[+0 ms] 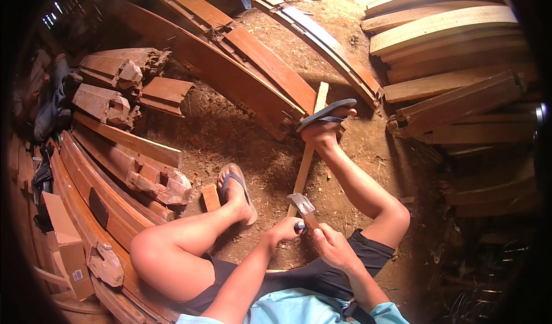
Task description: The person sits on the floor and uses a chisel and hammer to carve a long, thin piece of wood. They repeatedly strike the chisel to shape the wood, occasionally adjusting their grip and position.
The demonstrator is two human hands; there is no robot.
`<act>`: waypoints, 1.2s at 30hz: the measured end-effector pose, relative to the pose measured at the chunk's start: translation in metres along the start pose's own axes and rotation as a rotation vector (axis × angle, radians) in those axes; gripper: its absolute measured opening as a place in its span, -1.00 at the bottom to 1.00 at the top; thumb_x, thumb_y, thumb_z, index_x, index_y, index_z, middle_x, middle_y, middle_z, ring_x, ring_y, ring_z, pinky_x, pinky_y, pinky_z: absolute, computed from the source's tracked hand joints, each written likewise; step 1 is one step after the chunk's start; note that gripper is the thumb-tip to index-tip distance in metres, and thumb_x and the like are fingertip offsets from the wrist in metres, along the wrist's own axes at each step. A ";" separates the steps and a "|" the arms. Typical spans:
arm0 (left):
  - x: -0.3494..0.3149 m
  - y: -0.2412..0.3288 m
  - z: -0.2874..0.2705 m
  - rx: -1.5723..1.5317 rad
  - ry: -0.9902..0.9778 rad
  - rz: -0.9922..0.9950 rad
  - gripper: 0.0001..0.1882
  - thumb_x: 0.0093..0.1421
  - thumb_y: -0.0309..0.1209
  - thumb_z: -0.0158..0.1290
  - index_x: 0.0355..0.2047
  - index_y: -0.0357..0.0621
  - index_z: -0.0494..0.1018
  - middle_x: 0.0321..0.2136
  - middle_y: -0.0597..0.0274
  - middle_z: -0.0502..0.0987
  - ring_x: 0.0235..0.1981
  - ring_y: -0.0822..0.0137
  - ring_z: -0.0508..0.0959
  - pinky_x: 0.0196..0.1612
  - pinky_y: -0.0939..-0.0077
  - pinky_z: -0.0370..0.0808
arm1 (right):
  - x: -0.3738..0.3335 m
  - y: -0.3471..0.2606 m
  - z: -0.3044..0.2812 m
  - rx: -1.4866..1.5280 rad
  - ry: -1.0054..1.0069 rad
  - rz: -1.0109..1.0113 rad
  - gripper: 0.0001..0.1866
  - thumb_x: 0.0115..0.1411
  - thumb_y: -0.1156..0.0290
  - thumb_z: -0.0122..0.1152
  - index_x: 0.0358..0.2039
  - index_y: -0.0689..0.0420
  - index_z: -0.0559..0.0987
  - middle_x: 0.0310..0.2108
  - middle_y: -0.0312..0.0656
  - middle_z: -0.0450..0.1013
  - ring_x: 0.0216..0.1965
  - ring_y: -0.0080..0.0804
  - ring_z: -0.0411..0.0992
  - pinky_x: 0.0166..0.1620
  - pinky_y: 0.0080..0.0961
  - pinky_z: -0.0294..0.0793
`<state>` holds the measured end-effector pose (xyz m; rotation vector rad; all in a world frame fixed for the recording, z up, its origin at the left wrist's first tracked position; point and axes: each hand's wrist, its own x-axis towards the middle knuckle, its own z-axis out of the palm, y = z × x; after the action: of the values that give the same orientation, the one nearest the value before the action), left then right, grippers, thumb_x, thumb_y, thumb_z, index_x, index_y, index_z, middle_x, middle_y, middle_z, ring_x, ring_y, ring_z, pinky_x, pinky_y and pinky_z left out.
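My right hand [334, 248] is closed round the wooden handle of a hammer with a broad, worn metal head [301, 204]. Just left of it, my left hand [283, 231] is wrapped round a tool whose rounded, pale blue handle end [299, 225] sticks out; the rest of that tool is hidden. Both hands are over a narrow, light wooden strip [306, 166] that runs away from me along the ground. My right foot, in a flip-flop [325, 114], rests across the strip's far part. The hammer head hangs above the strip; whether it touches cannot be told.
Long reddish planks [261, 65] lie beyond my feet. Curved pale boards [443, 28] are stacked at the far right, with a dark beam [460, 104] nearer. Rough wood pieces [161, 180] and a cardboard box [68, 249] stand left. A small block [210, 197] lies by my left foot.
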<state>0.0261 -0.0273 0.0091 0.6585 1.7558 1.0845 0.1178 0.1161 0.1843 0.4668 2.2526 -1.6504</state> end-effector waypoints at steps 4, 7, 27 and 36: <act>0.005 -0.005 -0.004 -0.124 0.105 0.031 -0.91 -0.02 -0.52 0.09 -0.47 -0.18 0.41 -0.59 0.23 0.48 -0.51 0.43 0.44 -0.39 0.44 0.42 | 0.003 0.007 0.001 0.016 0.004 -0.008 -0.61 0.41 0.08 -0.15 -0.35 0.18 0.36 -0.62 -0.39 0.27 -0.59 -0.63 0.24 -0.52 -0.59 0.26; 0.008 -0.011 -0.005 -0.146 0.069 0.014 -0.92 -0.03 -0.51 0.09 -0.48 -0.17 0.41 -0.59 0.25 0.49 -0.51 0.44 0.44 -0.40 0.44 0.42 | 0.005 0.013 0.008 0.158 0.009 0.004 -0.62 0.41 0.08 -0.14 -0.35 0.16 0.35 -0.63 -0.40 0.25 -0.61 -0.64 0.22 -0.54 -0.61 0.25; 0.014 -0.026 -0.009 -0.169 0.086 0.068 -0.91 -0.09 -0.48 0.14 -0.52 -0.12 0.48 -0.57 0.29 0.55 -0.50 0.47 0.50 -0.38 0.48 0.48 | 0.002 0.029 0.014 0.050 -0.044 0.175 -0.60 0.37 0.05 -0.11 -0.19 0.18 0.42 -0.53 -0.23 0.36 -0.49 -0.45 0.35 -0.39 -0.46 0.34; 0.023 -0.061 -0.002 -0.175 0.192 0.279 -0.95 -0.09 -0.54 0.16 -0.56 -0.18 0.51 -0.61 0.25 0.54 -0.52 0.46 0.51 -0.42 0.50 0.48 | 0.004 0.040 0.023 0.008 -0.071 0.274 -0.57 0.36 0.03 -0.10 -0.19 0.20 0.45 -0.51 -0.14 0.41 -0.42 -0.34 0.42 -0.30 -0.35 0.39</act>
<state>0.0164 -0.0381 -0.0542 0.7240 1.7377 1.5176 0.1331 0.1055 0.1418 0.6742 2.0283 -1.5125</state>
